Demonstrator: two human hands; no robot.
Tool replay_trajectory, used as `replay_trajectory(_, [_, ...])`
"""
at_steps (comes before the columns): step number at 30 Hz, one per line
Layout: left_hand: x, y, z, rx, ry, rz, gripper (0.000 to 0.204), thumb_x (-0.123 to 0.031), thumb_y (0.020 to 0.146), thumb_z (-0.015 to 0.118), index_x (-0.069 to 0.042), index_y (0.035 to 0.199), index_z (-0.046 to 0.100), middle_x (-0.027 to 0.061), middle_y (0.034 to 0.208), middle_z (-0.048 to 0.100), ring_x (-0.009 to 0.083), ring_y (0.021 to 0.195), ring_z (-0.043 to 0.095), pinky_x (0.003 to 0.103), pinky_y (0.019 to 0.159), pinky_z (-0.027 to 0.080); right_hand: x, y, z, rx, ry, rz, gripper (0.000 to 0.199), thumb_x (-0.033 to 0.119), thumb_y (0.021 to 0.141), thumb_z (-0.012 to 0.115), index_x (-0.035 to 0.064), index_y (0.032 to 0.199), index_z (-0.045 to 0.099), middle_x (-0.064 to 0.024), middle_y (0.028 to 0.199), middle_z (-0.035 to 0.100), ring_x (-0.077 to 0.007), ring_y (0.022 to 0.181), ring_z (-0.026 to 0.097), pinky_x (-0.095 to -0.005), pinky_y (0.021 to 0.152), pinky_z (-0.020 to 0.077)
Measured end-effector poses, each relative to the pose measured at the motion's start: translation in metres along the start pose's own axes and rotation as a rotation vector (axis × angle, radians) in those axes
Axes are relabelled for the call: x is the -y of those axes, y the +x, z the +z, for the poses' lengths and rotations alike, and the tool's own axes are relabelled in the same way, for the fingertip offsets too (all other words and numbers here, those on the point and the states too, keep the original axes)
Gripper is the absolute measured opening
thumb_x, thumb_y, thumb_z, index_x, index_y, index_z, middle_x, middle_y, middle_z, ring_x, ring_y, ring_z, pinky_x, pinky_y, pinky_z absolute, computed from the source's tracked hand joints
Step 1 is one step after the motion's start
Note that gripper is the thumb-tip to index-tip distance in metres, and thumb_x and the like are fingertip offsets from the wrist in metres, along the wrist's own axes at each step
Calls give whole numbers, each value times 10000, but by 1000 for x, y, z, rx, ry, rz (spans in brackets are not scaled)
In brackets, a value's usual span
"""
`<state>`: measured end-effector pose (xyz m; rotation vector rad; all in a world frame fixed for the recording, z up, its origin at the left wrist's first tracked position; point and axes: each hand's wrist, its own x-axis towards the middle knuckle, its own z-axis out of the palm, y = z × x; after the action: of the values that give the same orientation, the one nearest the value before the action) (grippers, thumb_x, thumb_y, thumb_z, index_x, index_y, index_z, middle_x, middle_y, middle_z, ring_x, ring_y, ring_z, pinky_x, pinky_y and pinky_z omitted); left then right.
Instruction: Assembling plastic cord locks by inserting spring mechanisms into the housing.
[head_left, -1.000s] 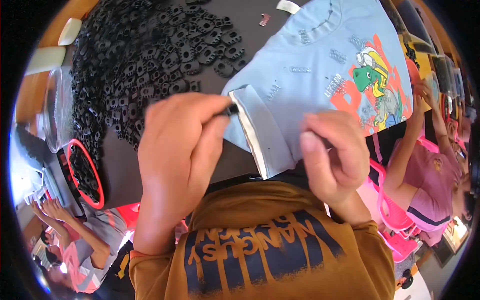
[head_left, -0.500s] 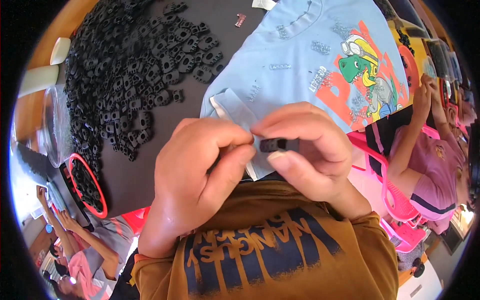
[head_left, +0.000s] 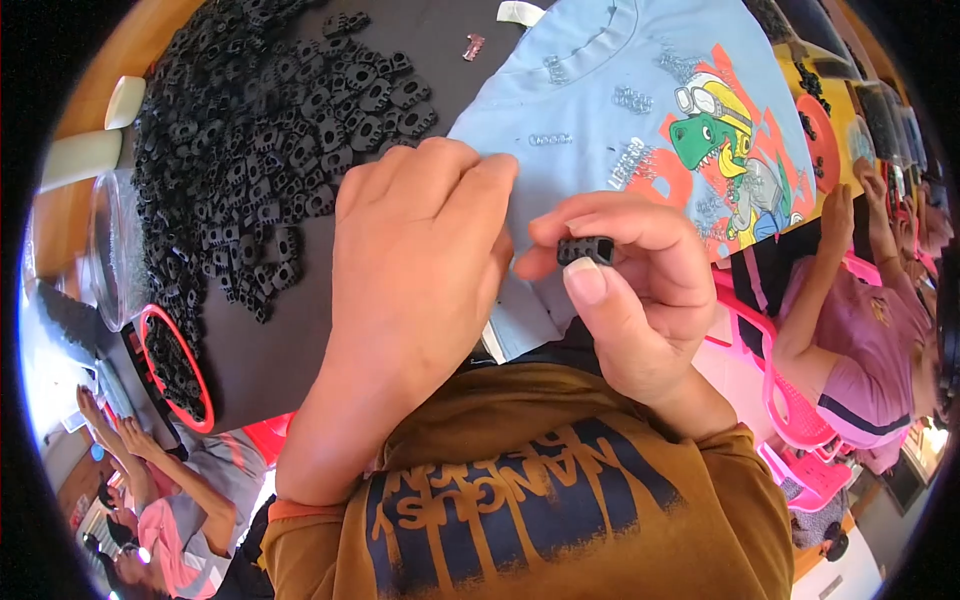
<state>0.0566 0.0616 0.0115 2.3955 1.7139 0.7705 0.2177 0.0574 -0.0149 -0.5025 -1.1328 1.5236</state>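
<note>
My right hand (head_left: 640, 290) pinches a small black plastic hair claw clip piece (head_left: 584, 251) between thumb and fingers, above the near part of a light blue T-shirt (head_left: 590, 90). To its left, my left hand (head_left: 420, 240) is over the shirt's left edge with its back up. Its fingers curl downward and look closed; the fingertips, and anything in them, are hidden. Several small metal coil springs (head_left: 632, 99) lie in clusters on the shirt, one small group (head_left: 549, 140) just beyond my left hand.
A large heap of black clip pieces (head_left: 270, 130) covers the dark table's left side. A red-rimmed basket (head_left: 208, 395) and a clear plastic tub (head_left: 108, 250) stand at the left edge. A small pinkish clip (head_left: 474, 46) lies at the far side. Co-workers sit left and right, near pink chairs (head_left: 790, 400).
My hands have moved apart. The left went forward over the shirt and turned its back up, covering where a spring cluster lay. My right hand shifted slightly right, still holding the clip piece.
</note>
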Motion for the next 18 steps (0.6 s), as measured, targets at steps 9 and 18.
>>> replay_trajectory(9, [3,-4,1,23,-2,-22,233,-44,646,664,-81,865,596,60,786,546,261,751,552,369,707,418,2,3,-2,-31,-268,8,254,-63,781,668,-21,1024,604,-96,945,611,-167,818,577,-256,719,449])
replay_trajectory(18, [-25,-11,-33,-77,-1084,-633,88,-30,891,539,12,967,525,49,802,562,42,614,449,168,543,346,-3,5,-3,27,-414,-91,246,-23,747,717,3,981,646,-85,875,611,-165,731,573,-257,608,450])
